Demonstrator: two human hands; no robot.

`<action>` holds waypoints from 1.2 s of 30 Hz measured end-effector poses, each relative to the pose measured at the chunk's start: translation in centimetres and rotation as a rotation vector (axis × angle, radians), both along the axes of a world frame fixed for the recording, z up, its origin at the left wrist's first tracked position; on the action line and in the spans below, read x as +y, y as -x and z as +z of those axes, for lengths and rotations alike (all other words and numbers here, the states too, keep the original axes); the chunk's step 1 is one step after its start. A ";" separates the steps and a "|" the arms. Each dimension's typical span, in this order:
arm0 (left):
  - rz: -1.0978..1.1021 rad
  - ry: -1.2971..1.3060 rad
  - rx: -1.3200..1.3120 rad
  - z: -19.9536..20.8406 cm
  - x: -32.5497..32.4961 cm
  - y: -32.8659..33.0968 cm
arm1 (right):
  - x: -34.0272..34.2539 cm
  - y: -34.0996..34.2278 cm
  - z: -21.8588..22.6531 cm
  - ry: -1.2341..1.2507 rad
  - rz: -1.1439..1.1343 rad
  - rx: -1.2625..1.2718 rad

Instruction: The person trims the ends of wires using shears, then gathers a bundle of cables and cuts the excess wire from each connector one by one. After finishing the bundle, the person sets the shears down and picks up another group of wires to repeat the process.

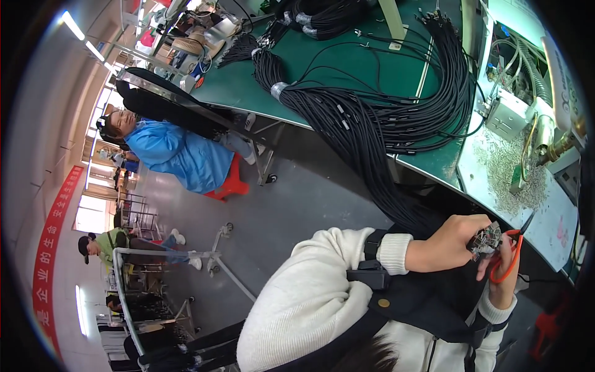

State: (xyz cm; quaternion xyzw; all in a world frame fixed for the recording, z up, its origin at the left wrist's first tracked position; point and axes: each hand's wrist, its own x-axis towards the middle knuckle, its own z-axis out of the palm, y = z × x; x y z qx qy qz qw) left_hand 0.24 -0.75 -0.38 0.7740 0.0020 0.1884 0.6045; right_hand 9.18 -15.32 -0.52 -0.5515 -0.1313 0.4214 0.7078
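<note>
My left hand [447, 240] is closed round the end of a thick bundle of black cables [365, 133]. The tight cluster of metal-tipped cable ends [486, 240] sticks out of that fist, facing my other hand. Close beside it, my right hand [505, 266] has its fingers in the looped handle of orange-handled scissors [513, 263]; their blades are mostly hidden. Fingertips of the right hand are at or near the cable ends, and contact is hard to tell. From the green table [347, 68], the bundle hangs over the edge down toward my left hand.
A machine [511, 115] with hoses stands at the right, small metal pieces [517, 177] scattered on its white surface. A person in blue [180, 155] sits on a red stool [232, 180]. Another person in green [114, 242] sits farther back. A wheeled metal frame [204, 254] stands at left.
</note>
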 end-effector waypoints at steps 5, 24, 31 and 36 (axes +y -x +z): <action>-0.004 0.400 0.009 -0.6 -0.4 -0.6 | 0.1 -0.7 -0.5 -0.070 0.162 0.029; -0.260 1.017 0.398 0.4 1.7 -0.1 | 1.6 -0.8 1.9 0.078 -0.028 -2.074; -0.065 0.571 0.411 1.3 1.6 0.2 | 1.2 -0.8 1.0 0.066 -0.070 -1.952; 0.082 0.391 0.081 0.3 0.9 -0.3 | 0.9 -0.6 0.6 0.050 -0.062 -1.758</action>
